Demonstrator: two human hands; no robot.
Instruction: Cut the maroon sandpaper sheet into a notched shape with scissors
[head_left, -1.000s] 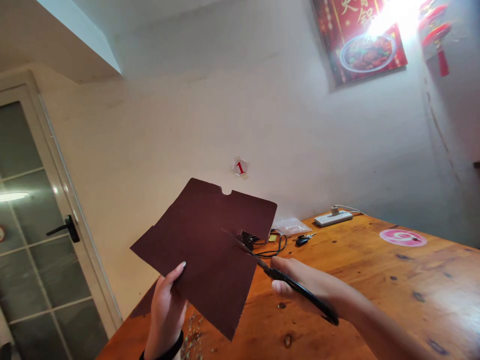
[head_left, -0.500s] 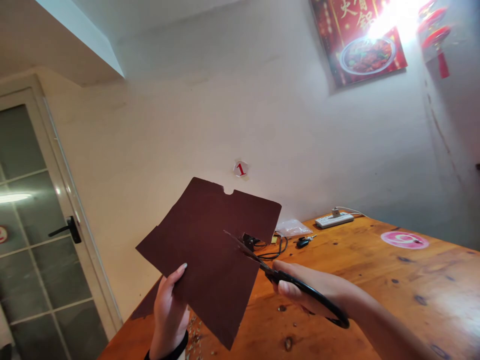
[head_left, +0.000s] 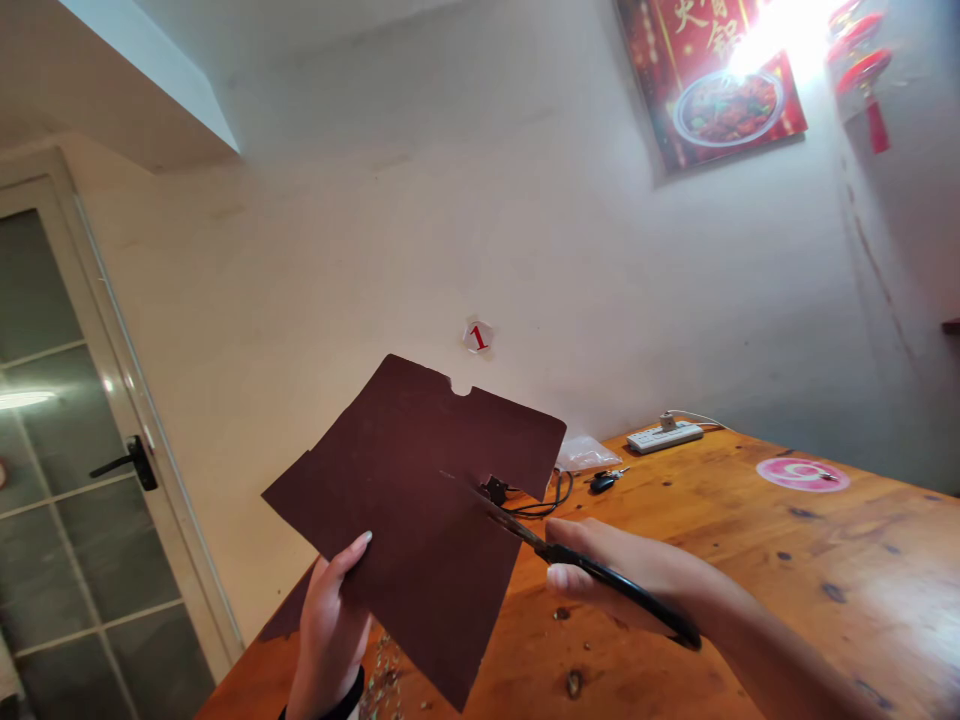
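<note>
Holds up a dark maroon sheet (head_left: 405, 560) at a slant over the wooden bench (head_left: 720, 520), in front of the wall. Keeps the fingers of the left hand (head_left: 334, 620) clamped on the lower left edge, with the thumb on the near face and the other fingertips hidden behind. Wraps the fingers of the right hand (head_left: 619, 560) around the black-handled scissors (head_left: 577, 563), with the blades laid into an opening at the sheet's right edge. Cannot tell from this angle how far apart the blades stand. Looks to be partway through cutting: already done, a small rounded notch in the top edge and an uneven gap running inward from the right edge. Left uncut, by the look of it, the broad middle and lower part, with a short pale line just ahead of the blade tips and the parts above and below the gap joined in one piece. Behind the left hand, shows part of a second maroon piece (head_left: 291, 610), and near it small scraps (head_left: 384, 672) on the bench, too blurred to identify. Beyond the gap, reveals a black cable (head_left: 541, 510), with a clear plastic bag (head_left: 589, 453) and keys (head_left: 602, 482) nearby.
</note>
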